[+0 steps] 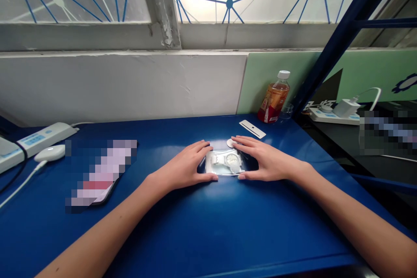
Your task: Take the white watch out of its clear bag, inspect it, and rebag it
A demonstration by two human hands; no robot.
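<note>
A white wristwatch lies in a clear plastic packet on the blue tabletop, its round dial facing up and its strap to the left. My left hand rests at the packet's left end, thumb along the lower edge, fingers at the upper corner, spread apart. At the right end, my right hand has its thumb by the lower edge and its fingers stretched above. Its fingertips touch or overlap a small white disc just behind the packet.
A white card strip lies behind my right hand, near a drink bottle. To the left are a phone with a blurred screen, a white oval device on a cable, and a power strip. A blue metal post slants up at right.
</note>
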